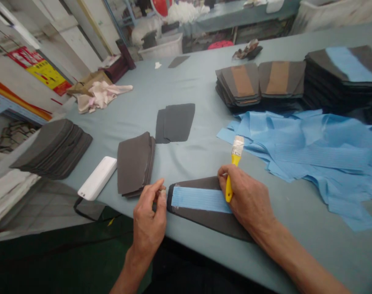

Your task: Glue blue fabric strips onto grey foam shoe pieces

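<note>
My right hand (pixel 250 198) is closed round the yellow handle of a paintbrush (pixel 235 153), its pale bristles pointing up and away from me. The same hand rests over the right part of a dark grey fabric panel (pixel 201 214). Along the panel's middle lies a light blue strip (pixel 201 199), its right end hidden under my fingers. Just left of the panel's dark end, my left hand (pixel 150 210) has thumb and fingers pinched together; what is between them, if anything, I cannot make out. A stack of dark panels (pixel 135 163) stands beyond that hand.
Loose blue strips (pixel 305 143) lie in a heap on the right. Behind them are stacked panels with brown strips (pixel 242 81) and blue strips (pixel 345 65). A white power bank (pixel 97 178) and another dark stack (pixel 52 149) sit left. Two flat panels (pixel 178 122) lie mid-table.
</note>
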Available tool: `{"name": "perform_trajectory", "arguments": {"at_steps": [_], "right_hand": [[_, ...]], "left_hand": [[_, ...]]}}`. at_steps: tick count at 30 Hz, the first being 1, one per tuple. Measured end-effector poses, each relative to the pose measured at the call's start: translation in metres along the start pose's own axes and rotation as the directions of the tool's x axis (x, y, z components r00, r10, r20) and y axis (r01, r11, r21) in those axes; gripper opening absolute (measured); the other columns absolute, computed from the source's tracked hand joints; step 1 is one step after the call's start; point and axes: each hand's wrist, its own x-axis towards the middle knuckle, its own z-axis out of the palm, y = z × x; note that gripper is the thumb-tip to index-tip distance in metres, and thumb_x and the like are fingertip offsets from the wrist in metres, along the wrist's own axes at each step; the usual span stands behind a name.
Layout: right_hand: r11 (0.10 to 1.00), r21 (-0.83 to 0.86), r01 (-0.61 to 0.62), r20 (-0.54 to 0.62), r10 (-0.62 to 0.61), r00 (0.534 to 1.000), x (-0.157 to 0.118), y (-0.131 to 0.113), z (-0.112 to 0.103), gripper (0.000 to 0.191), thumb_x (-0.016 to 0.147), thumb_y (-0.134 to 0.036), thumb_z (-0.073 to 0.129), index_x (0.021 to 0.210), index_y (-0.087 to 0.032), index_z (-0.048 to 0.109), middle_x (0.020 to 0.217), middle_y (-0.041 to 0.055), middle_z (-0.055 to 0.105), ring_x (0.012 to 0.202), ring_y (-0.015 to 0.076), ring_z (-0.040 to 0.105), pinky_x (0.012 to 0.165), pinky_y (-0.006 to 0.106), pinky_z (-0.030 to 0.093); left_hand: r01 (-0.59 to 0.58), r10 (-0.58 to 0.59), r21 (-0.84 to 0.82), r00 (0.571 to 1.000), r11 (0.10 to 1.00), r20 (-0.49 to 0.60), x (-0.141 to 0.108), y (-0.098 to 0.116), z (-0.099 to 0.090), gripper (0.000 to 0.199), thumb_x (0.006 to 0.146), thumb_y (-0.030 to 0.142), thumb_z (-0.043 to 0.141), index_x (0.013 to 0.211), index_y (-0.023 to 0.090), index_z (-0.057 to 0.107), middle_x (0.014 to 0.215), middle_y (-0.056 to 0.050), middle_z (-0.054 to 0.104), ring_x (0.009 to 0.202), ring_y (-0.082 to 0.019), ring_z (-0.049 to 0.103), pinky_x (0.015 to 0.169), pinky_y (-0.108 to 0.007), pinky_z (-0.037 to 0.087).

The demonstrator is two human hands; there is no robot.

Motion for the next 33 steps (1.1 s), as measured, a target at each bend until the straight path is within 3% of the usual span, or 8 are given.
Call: {"name": "perform_trajectory", "arguments": {"at_steps": [3,8,12,16,19,23,28,33], "right_hand": [[0.998,-0.01,0.063,-0.079,-0.064,0.995,0.001,0.0,0.002,0.028,0.113,-0.027,0.038,0.095,-0.024,0.059,0.073,0.0001,0.068,0.06,0.0199,0.069,0.055,0.03,0.038],[0.989,-0.042,0.142,-0.18,-0.147,0.973,0.004,0.0,0.006,0.041,0.118,-0.038,0.028,0.092,-0.025,0.057,0.065,-0.0025,0.064,0.052,0.017,0.068,0.049,0.029,0.04],[0.985,-0.044,0.165,-0.2,-0.17,0.965,0.005,-0.001,0.004,0.042,0.119,-0.042,0.026,0.091,-0.026,0.054,0.062,-0.0039,0.062,0.048,0.0162,0.067,0.045,0.029,0.04],[0.98,0.001,0.201,-0.223,-0.196,0.955,0.007,0.0,0.001,0.04,0.119,-0.042,0.028,0.092,-0.027,0.052,0.063,-0.0049,0.062,0.047,0.0153,0.068,0.044,0.028,0.042],[0.979,0.044,0.2,-0.236,-0.184,0.954,0.007,0.001,0.001,0.038,0.119,-0.043,0.029,0.094,-0.027,0.052,0.064,-0.0049,0.065,0.048,0.0149,0.069,0.044,0.028,0.043],[0.98,0.094,0.173,-0.224,-0.148,0.963,0.005,0.001,0.002,0.039,0.119,-0.045,0.03,0.093,-0.027,0.053,0.065,-0.0045,0.065,0.051,0.0152,0.069,0.047,0.028,0.044],[0.979,0.165,0.121,-0.212,-0.085,0.973,0.003,0.001,0.006,0.039,0.118,-0.043,0.033,0.092,-0.026,0.055,0.066,-0.0035,0.065,0.051,0.0162,0.068,0.048,0.028,0.043],[0.966,0.243,0.094,-0.192,-0.047,0.98,0.003,0.001,0.002,0.029,0.116,-0.037,0.04,0.093,-0.026,0.056,0.071,-0.0028,0.069,0.057,0.0159,0.072,0.052,0.025,0.048]], "left_hand": [[-0.041,0.04,-0.02,0.999,0.999,-0.013,0.015,0.015,0.002,0.029,0.107,0.026,0.054,0.132,0.02,0.068,0.107,-0.005,0.077,0.092,-0.017,0.077,0.084,-0.03,0.063],[-0.059,0.059,0.004,0.998,0.998,0.022,0.078,0.032,0.024,0.032,0.103,0.022,0.06,0.134,0.021,0.067,0.123,-0.008,0.076,0.117,-0.022,0.073,0.107,-0.04,0.059],[0.022,-0.03,0.12,0.998,0.993,0.059,0.143,0.026,0.057,0.034,0.101,0.023,0.068,0.135,0.017,0.066,0.13,-0.011,0.073,0.125,-0.025,0.069,0.113,-0.044,0.055],[0.098,-0.127,0.279,0.988,0.955,0.088,0.185,0.017,0.088,0.04,0.102,0.04,0.071,0.135,0.019,0.065,0.139,-0.012,0.067,0.122,-0.029,0.068,0.104,-0.053,0.059],[0.101,-0.151,0.359,0.982,0.928,0.114,0.197,0.013,0.103,0.041,0.102,0.042,0.071,0.137,0.019,0.064,0.14,-0.012,0.066,0.121,-0.028,0.068,0.101,-0.052,0.061],[0.079,-0.144,0.398,0.98,0.914,0.136,0.201,0.007,0.108,0.039,0.103,0.041,0.07,0.135,0.02,0.065,0.139,-0.012,0.067,0.119,-0.027,0.069,0.1,-0.05,0.061],[0.066,-0.107,0.343,0.989,0.937,0.102,0.207,0.001,0.101,0.039,0.103,0.041,0.07,0.135,0.019,0.065,0.137,-0.011,0.067,0.117,-0.027,0.07,0.099,-0.05,0.062],[-0.044,0.041,0.152,0.999,0.987,0.024,0.202,0.01,0.081,0.033,0.103,0.04,0.07,0.128,0.019,0.068,0.132,-0.01,0.07,0.116,-0.026,0.07,0.1,-0.05,0.061]]}}
